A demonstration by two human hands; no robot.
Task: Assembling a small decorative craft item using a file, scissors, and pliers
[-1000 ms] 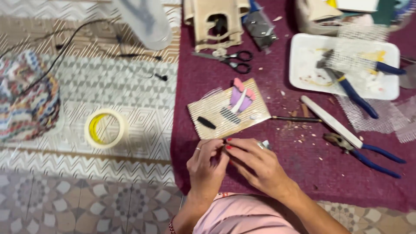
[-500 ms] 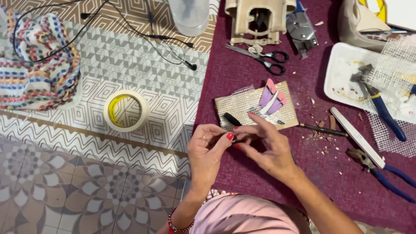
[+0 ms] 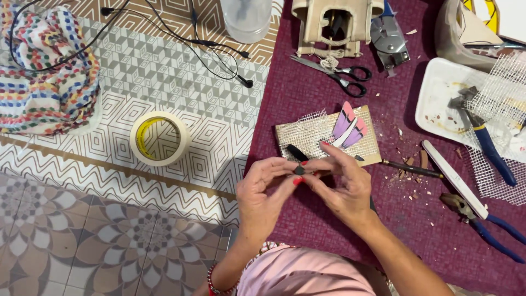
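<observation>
Head-camera view: we pinch a small dark tile piece (image 3: pixel 299 170) between the closed fingertips of our left hand (image 3: pixel 267 189) and right hand (image 3: pixel 341 183), just below the mesh-covered board (image 3: pixel 315 134) on the maroon worktop (image 3: pixel 438 230).

A small dark matt chip (image 3: pixel 299 170) sits pinched between bare fingertips with glossy red nails; beyond, a pale wooden board (image 3: pixel 329 138) carries coarse white mesh, the maroon cloth mat (image 3: pixel 339 230) looks felt-like, the steel scissors (image 3: pixel 334 74) gleam, and the cream paper tape roll (image 3: pixel 159 138) is matt
</observation>
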